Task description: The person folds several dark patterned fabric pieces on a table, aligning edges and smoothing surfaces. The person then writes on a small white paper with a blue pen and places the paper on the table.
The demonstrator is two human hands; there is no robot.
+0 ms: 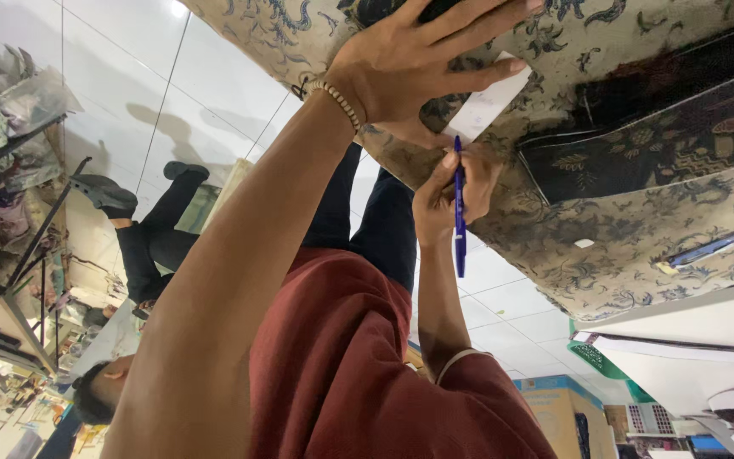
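Writing on a small white paper slip [488, 106] lying on patterned batik cloth [605, 229]: right hand [456, 183] clenched on blue pen [459, 212], left hand [418, 64] open, pressing flat. Best to keep the slip pinned taut so it stays put under the pen.

Beige patterned batik cloth [605, 229] open right of the white paper slip [490, 106]; second blue pen [715, 245] and dark patterned panel [664, 127] lie there, white paper stacks [690, 357] crowd its edge.
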